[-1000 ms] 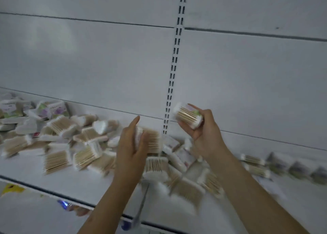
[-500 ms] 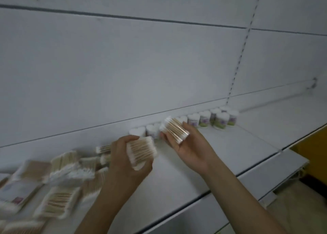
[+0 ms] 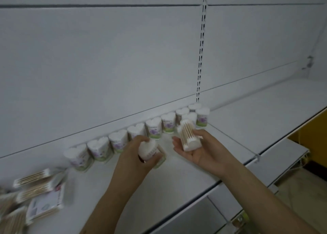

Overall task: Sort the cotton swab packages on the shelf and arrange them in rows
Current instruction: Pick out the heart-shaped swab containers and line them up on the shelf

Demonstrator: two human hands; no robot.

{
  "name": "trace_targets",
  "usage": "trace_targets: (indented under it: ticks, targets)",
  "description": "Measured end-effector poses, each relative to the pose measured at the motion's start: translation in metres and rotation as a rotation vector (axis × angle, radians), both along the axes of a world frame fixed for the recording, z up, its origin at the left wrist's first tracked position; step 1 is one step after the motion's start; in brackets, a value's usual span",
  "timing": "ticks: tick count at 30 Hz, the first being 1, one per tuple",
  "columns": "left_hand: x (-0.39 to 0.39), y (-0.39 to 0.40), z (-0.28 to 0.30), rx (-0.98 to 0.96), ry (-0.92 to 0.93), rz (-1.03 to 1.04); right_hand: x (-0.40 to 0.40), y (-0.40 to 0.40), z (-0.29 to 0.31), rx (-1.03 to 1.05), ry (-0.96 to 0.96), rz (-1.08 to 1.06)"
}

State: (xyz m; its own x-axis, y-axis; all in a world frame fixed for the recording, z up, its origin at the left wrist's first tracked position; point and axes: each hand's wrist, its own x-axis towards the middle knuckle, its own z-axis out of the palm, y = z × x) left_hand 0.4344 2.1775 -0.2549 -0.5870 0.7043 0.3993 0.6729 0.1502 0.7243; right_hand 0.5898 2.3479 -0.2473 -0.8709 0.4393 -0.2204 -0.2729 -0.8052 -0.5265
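Head cam: 2 hands, each w/ 1 swab pack. Left hand curls round one; right hand cradles another. Approx 10 heart-shaped tubs line shelf back edge; loose flat packs blurred at left end.

The flat swab packs well left of the fingers are smeared by motion blur and cut off by the left and bottom edges; their printing cannot be read. The pack gripped by the left hand is largely covered by the curled fingers, so its label is concealed. Behind the fingertips of both hands, the labels on the heart-shaped tubs are too small and soft to be read. Both forearms are cropped by the bottom edge.
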Motion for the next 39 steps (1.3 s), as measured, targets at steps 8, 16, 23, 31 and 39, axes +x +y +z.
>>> trace_targets:
  ticks: [8, 16, 23, 31, 39]
  targets:
    - [-0.001, 0.057, -0.004, -0.114, 0.109, 0.106, -0.020, 0.034, -0.024, 0.879, -0.341, -0.188]
    - [-0.006, 0.053, -0.029, -0.121, 0.246, 0.065, -0.022, 0.048, -0.052, 2.231, -0.552, -0.392]
    - [-0.015, 0.067, -0.031, -0.174, 0.434, 0.085, -0.025, 0.062, -0.042, 2.564, -0.644, -0.531]
    - [-0.025, 0.078, -0.026, -0.162, 0.678, 0.165, -0.047, 0.080, -0.037, 2.605, -0.633, -0.474]
    - [-0.036, 0.090, -0.029, -0.217, 0.700, 0.121, -0.067, 0.101, -0.032, 2.621, -0.596, -0.303]
